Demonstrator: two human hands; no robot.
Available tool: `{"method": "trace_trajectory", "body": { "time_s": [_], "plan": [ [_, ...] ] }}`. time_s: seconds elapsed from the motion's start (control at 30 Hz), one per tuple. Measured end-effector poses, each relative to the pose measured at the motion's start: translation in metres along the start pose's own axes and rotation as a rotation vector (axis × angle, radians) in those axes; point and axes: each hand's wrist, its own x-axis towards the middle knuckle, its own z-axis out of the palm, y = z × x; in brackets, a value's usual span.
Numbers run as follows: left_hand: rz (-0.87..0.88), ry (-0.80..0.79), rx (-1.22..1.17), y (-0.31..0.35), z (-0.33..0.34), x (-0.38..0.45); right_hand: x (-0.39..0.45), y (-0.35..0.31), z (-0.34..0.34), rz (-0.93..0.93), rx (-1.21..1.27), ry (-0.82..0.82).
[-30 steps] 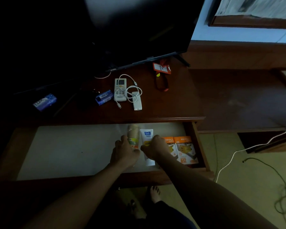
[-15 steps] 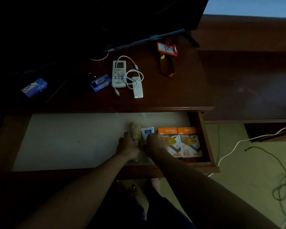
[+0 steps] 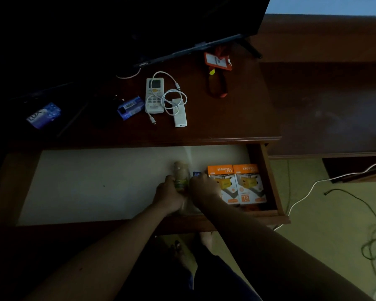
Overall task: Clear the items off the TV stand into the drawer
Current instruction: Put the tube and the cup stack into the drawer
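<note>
The open drawer (image 3: 276, 183) has a pale liner. Inside at the right lie two orange fast charger boxes (image 3: 237, 183). My left hand (image 3: 169, 195) grips a beige bottle (image 3: 180, 173) lying in the drawer. My right hand (image 3: 203, 187) covers a white tube (image 3: 196, 174) between the bottle and the boxes; its grip is hidden. On the TV stand (image 3: 226, 122) lie a white AC remote (image 3: 154, 95), a white cable (image 3: 172, 98), a slim white remote (image 3: 180, 115), two blue soap packs (image 3: 44, 115) (image 3: 130, 107) and an orange card holder with lanyard (image 3: 218, 61).
The dark TV (image 3: 139, 25) stands at the back of the stand on a thin foot. A lower wooden surface (image 3: 334, 105) extends to the right. White and dark cables (image 3: 313, 187) trail across the green floor at right. My bare feet show under the drawer.
Both hands slid the bottle and tube rightward against the charger boxes. The camera tilted down, so the stand and drawer sit higher in view.
</note>
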Motion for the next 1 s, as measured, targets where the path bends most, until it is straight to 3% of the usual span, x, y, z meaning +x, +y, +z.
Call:
{"method": "trace_trajectory", "body": {
  "time_s": [0.4,0.57,0.8,1.0],
  "plan": [
    [0.014,-0.029,-0.036,0.01,0.014,-0.003,-0.004,0.011,0.005,0.024,-0.049,-0.011],
    [0.091,-0.048,0.059,0.008,-0.004,-0.004,-0.007,0.011,-0.008,0.009,0.045,0.048],
    [0.311,0.183,0.183,0.041,-0.068,-0.006,0.003,-0.007,-0.083,0.005,0.326,0.345],
    [0.355,0.393,0.054,0.084,-0.131,0.014,0.029,-0.031,-0.136,-0.035,0.425,0.412]
  ]
}}
